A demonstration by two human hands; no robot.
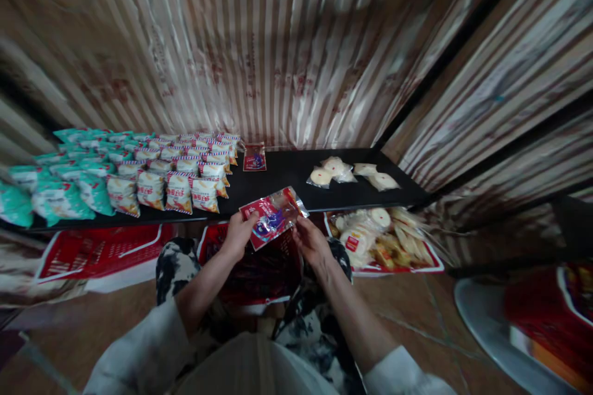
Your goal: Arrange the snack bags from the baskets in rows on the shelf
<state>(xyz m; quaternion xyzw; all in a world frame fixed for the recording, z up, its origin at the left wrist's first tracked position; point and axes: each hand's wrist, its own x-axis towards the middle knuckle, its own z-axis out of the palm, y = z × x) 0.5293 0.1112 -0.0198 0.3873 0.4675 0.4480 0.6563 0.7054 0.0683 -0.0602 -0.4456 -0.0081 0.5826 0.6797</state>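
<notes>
A red and purple snack packet (274, 217) with a clear right end is held between my two hands, above a red basket (296, 262) at my knees. My left hand (238, 236) is closed on the packet's left edge, thumb on top. At its right end, my right hand (311, 241) pinches the lower corner. A similar red packet (254, 157) stands at the back of the black shelf (282, 173). Dark packets (259, 274) fill the basket below my hands, their details too dim to make out.
Rows of white and orange snack bags (178, 191) and teal bags (65, 197) stand on the shelf's left. Clear packs of pale round items (336, 168) lie to the right. A filled red basket (393, 268), another red basket (99, 253) and a grey stool (482, 315) are nearby.
</notes>
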